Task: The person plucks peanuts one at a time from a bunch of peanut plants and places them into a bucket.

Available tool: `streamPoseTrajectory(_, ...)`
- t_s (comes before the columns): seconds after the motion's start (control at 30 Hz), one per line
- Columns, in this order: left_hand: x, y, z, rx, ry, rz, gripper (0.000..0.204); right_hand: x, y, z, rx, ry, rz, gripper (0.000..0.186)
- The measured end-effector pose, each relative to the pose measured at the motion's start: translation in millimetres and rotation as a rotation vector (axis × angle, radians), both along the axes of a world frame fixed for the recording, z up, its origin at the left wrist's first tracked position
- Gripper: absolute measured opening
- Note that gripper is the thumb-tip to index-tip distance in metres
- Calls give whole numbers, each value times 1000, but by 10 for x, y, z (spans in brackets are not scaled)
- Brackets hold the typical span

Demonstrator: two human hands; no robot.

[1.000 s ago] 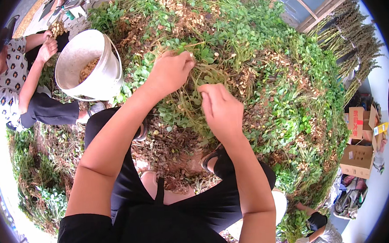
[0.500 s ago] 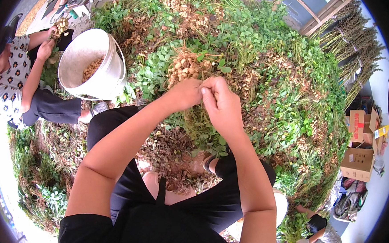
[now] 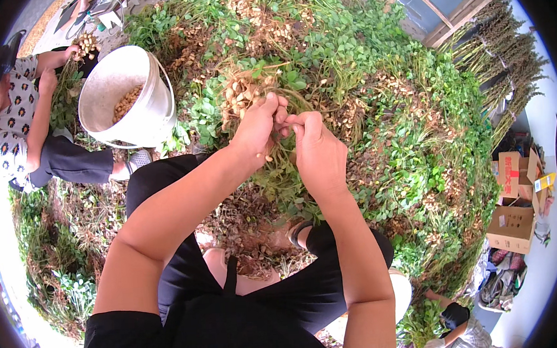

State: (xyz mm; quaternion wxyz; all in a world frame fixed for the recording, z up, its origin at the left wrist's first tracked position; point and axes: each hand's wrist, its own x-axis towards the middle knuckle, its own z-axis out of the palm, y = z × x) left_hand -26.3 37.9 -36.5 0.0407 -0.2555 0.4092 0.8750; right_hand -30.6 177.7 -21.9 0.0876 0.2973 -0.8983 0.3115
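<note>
A bunch of peanut plants (image 3: 238, 95) sits in my left hand (image 3: 260, 130), whose fingers are closed round its stems. Pale pods and thin roots cluster beyond the knuckles, and green leaves (image 3: 285, 183) hang below, between my forearms. Close beside the left fingertips, my right hand (image 3: 320, 149) is closed in a pinch. What lies between its thumb and fingers is too small to tell. A couple of pale bits show by my left wrist, apart from the main cluster.
A white bucket (image 3: 162, 101) partly filled with peanuts (image 3: 127, 103) stands at left, beside a seated co-worker (image 3: 23, 119) holding a peanut bunch. Heaped peanut plants (image 3: 382, 104) spread ahead and right. Cardboard boxes (image 3: 510, 222) and dried stalk bundles (image 3: 501, 64) line the right wall.
My left hand has shifted up and turned, so its fingers now show. The peanut cluster has moved slightly left. My right hand has dropped a little and remains pinched.
</note>
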Motion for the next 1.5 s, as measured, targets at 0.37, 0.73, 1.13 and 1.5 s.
streamPoseTrajectory(0.37,-61,-282,-105,-18,57,-18,25,-463,699,499,-1305,-788,-59,13)
streamPoseTrajectory(0.73,71,-168,231,-264,197,-363,41,-774,913,-11,-399,-292,-236,31)
streamPoseTrajectory(1.13,72,-36,127,-663,255,-383,48,-413,490,65,14,-245,70,20)
streamPoseTrajectory(1.5,40,10,18,-355,16,-467,85,-234,383,148,-20,-105,261,20)
